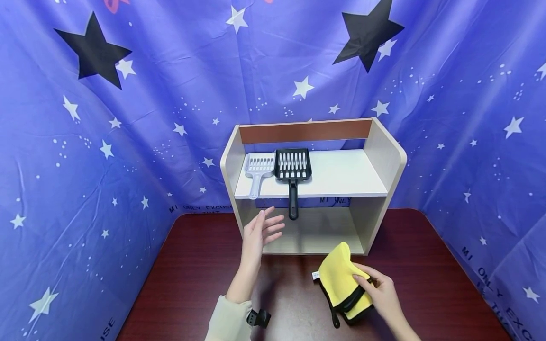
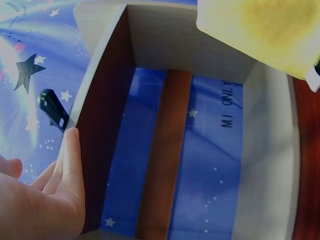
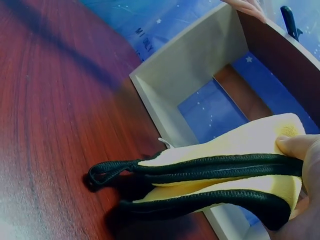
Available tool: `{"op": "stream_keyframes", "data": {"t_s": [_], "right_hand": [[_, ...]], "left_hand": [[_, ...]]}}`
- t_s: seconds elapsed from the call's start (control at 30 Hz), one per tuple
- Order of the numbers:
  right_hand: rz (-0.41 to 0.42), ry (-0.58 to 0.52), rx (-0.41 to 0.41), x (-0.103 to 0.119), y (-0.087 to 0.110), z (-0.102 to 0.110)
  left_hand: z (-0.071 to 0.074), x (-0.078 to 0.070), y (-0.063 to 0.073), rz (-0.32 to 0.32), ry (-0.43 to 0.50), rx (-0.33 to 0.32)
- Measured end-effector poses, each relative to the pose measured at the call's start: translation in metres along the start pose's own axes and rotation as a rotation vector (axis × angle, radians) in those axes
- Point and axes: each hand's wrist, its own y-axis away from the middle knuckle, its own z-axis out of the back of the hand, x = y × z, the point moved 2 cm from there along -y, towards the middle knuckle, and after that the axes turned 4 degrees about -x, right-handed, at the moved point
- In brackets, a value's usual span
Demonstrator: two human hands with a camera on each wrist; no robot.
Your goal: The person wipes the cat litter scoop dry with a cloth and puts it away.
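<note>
My right hand (image 1: pixel 380 289) pinches a folded yellow cloth (image 1: pixel 339 272) with black edging, thumb on top, in front of the shelf unit's lower right. A black hanging loop (image 3: pixel 107 172) sticks out from the cloth's end in the right wrist view. My left hand (image 1: pixel 262 232) holds nothing; its fingers are extended in front of the lower compartment, below the shelf board. On that board lie a light grey slotted litter scoop (image 1: pixel 260 166) and a black slotted litter scoop (image 1: pixel 293 163). The black scoop's handle (image 1: pixel 293 203) juts past the front edge, to the right of my left fingers.
The small wooden shelf unit (image 1: pixel 381 208) stands at the back of a dark red table (image 1: pixel 183 284). Its white upper board (image 1: pixel 341 173) is above an open lower compartment (image 1: pixel 324 229). Blue star-patterned curtains (image 1: pixel 170 94) hang behind and at both sides.
</note>
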Motion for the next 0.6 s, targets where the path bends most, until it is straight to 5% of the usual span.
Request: {"op": "stream_keyframes", "data": {"t_s": [0.23,0.6], "right_hand": [[-0.109,0.03,-0.027,-0.007,-0.003,0.012],[-0.164,-0.047,-0.117,-0.025,-0.008,0.028]], "left_hand": [[0.016,0.016,0.008,0.022,-0.044,-0.015],[0.036,0.037,0.017,0.047,-0.074,-0.058]]}}
